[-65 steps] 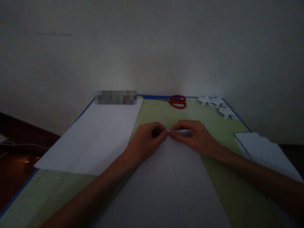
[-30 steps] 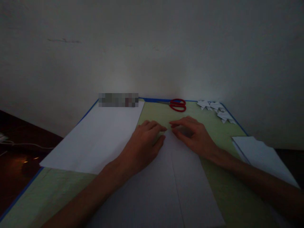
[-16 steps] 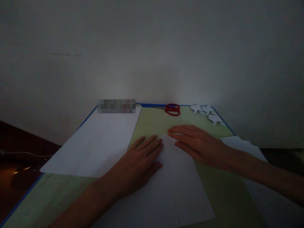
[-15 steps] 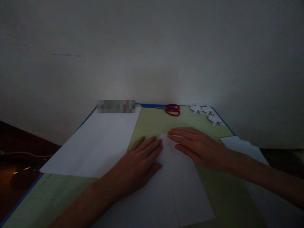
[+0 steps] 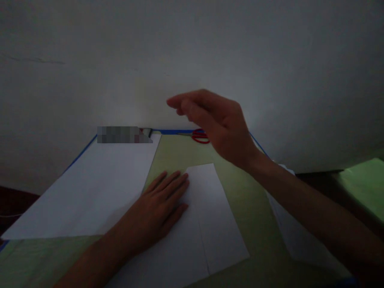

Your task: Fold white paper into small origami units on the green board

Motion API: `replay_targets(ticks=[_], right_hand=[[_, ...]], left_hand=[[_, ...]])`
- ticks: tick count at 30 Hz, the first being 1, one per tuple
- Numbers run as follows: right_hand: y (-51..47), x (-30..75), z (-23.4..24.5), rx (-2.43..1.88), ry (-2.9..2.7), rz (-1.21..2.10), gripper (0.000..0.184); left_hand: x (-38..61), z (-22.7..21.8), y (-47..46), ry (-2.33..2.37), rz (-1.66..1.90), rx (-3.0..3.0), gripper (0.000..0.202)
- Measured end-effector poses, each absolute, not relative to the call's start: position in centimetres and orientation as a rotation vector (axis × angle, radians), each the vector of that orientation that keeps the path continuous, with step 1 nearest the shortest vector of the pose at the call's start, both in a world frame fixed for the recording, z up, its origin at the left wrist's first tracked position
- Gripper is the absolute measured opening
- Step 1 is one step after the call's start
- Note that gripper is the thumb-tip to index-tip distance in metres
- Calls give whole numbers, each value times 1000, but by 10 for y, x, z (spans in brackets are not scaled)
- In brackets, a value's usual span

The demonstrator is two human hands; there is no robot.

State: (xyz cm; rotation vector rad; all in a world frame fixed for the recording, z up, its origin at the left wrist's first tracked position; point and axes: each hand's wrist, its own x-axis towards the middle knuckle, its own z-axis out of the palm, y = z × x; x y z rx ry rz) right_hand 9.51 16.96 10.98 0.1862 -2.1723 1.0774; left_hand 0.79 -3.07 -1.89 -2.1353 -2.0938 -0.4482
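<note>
A white sheet of paper [image 5: 210,216] with a crease down its middle lies on the green mat [image 5: 180,154] in front of me. My left hand [image 5: 159,204] rests flat on its left half, fingers stretched out. My right hand [image 5: 214,120] is raised in the air above the far part of the mat, fingers extended and loosely together, holding nothing. Red-handled scissors [image 5: 198,136] lie at the far edge of the mat, partly hidden behind my right hand.
A large white sheet [image 5: 90,188] covers the left of the mat. More white paper [image 5: 285,224] lies at the right under my right forearm. The mat has a blue border [image 5: 171,131] and ends against a pale wall. Dark floor shows on both sides.
My right hand has lifted off the paper and risen into the air. My left hand stays flat on the sheet. The view has shifted to the right.
</note>
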Motion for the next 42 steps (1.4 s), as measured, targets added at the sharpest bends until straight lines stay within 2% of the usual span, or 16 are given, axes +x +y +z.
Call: replay_targets(ticks=[4, 7, 9, 11, 13, 16, 24, 27, 42], right_hand=[[189, 94, 135, 29, -2143, 1388, 46], [199, 101, 129, -41, -2163, 1558, 47], [202, 112, 108, 1, -2273, 1404, 35], [203, 126, 77, 126, -2575, 949, 22], [203, 141, 45, 287, -2730, 573, 27], [203, 158, 11, 337, -2837, 352, 43], [205, 163, -7, 566, -3080, 286, 79], [207, 165, -8, 585, -3106, 309, 86], [211, 166, -8, 638, -3094, 507, 84]], left_hand=[[5, -24, -30, -2076, -442, -2134, 56], [5, -23, -30, -2076, -450, -2136, 55], [6, -21, -31, -2081, -439, -2138, 54], [8, -20, -31, -2091, -410, -2143, 52], [9, -20, -32, -2103, -385, -2142, 52], [10, -21, -32, -2115, -373, -2144, 53], [8, -17, -33, -2171, -304, -2169, 61], [9, -13, -35, -2195, -302, -2196, 66], [9, -8, -34, -2249, -236, -2201, 71]])
